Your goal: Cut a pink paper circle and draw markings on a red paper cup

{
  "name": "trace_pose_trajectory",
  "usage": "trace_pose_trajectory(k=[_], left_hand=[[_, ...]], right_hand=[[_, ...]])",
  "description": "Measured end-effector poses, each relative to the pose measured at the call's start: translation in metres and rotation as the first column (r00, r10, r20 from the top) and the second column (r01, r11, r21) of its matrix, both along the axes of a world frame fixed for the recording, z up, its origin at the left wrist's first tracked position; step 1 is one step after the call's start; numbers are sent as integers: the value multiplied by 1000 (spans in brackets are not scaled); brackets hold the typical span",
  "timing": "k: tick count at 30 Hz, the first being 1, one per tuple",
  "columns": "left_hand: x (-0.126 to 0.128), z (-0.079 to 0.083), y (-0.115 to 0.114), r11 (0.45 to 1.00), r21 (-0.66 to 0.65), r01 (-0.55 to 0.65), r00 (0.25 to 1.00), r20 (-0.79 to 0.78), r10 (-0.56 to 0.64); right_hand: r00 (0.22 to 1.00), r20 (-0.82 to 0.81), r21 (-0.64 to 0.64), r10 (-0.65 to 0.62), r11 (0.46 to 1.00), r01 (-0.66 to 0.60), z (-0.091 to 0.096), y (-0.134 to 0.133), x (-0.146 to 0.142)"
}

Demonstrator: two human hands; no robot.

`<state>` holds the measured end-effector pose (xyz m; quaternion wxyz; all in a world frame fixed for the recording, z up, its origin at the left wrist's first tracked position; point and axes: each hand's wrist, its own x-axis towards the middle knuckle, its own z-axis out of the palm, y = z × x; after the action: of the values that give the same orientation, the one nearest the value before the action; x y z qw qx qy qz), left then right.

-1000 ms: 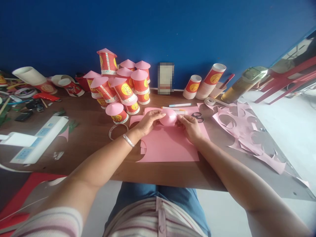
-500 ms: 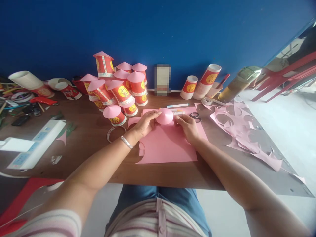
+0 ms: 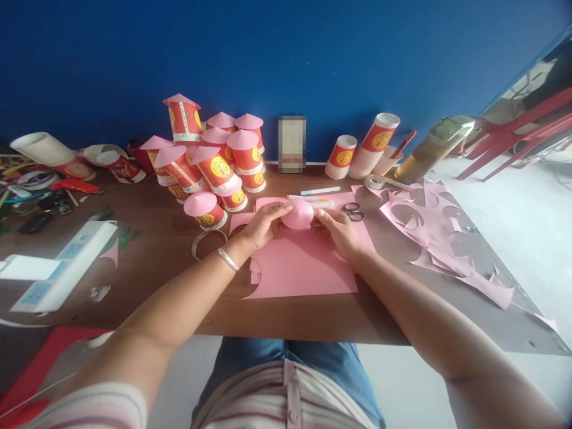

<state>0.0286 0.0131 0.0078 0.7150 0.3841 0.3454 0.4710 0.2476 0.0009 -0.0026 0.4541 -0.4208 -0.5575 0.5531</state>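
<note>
A small pink paper cone point(image 3: 297, 214) is pinched between my two hands above a pink paper sheet point(image 3: 304, 268) on the brown table point(image 3: 170, 250). My left hand point(image 3: 261, 226) curls round the cone's left side, fingers closed on it. My right hand point(image 3: 339, 229) presses its right side with thumb and fingers. Close by on the left stands a red paper cup with a pink cone lid point(image 3: 204, 211), in front of a pile of several like it point(image 3: 214, 158).
A tape ring point(image 3: 206, 241) lies left of my wrist. Scissors point(image 3: 353, 210) and markers point(image 3: 313, 199) lie behind the sheet. Stacked red cups point(image 3: 373, 146) and a bottle point(image 3: 431, 149) sit at the back right, pink paper scraps point(image 3: 447, 238) on the right, a power strip point(image 3: 62, 265) on the left.
Both hands have kept hold of the pink cone and shifted slightly left in the picture as the head camera moved. Nothing else on the table has changed.
</note>
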Motion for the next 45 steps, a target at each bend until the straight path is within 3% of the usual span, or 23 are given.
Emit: trace_pose_trajectory(k=[15, 23, 38, 45], left_hand=[[-1, -1, -1, 999, -35, -9, 1000, -25, 8], [-1, -1, -3, 994, 70, 79, 992, -100, -72], [-2, -3, -3, 998, 25, 65, 995, -83, -63], [-2, -3, -2, 998, 29, 59, 996, -66, -57]], right_hand=[[992, -113, -71, 54, 996, -62, -5, 0, -2], [981, -115, -139, 158, 975, -173, 4, -6, -2], [971, -191, -228, 141, 956, -184, 6, -7, -2], [969, -191, -200, 157, 960, -196, 6, -8, -2]])
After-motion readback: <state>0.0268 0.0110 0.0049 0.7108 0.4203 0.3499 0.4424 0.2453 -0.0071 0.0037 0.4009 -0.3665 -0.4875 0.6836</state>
